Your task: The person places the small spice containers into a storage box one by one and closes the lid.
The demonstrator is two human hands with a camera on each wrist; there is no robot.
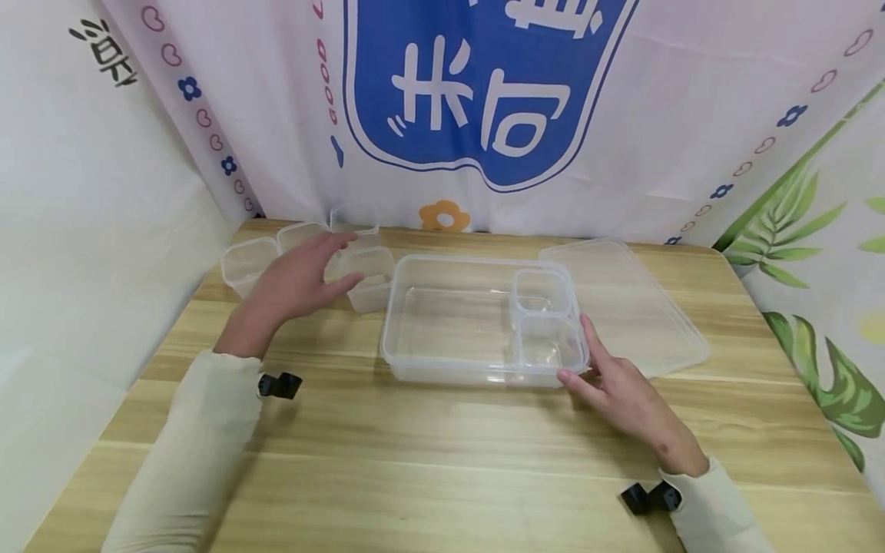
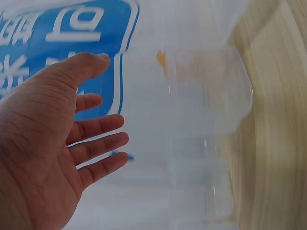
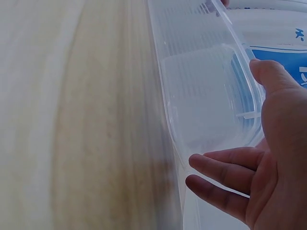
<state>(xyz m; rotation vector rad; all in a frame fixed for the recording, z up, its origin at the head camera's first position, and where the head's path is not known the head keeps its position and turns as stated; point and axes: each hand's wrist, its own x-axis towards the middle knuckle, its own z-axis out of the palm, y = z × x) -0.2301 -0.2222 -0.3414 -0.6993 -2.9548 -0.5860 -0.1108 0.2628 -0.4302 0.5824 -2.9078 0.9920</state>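
Head view: from above, widest, facing forward and down over table, box, cups, banner. Left wrist view: close to left hand, turned sideways, facing cups and banner, table along right edge. Right wrist view: close to right hand, also sideways, table filling left. Head shares cups with left wrist, box with right; banner in all three.
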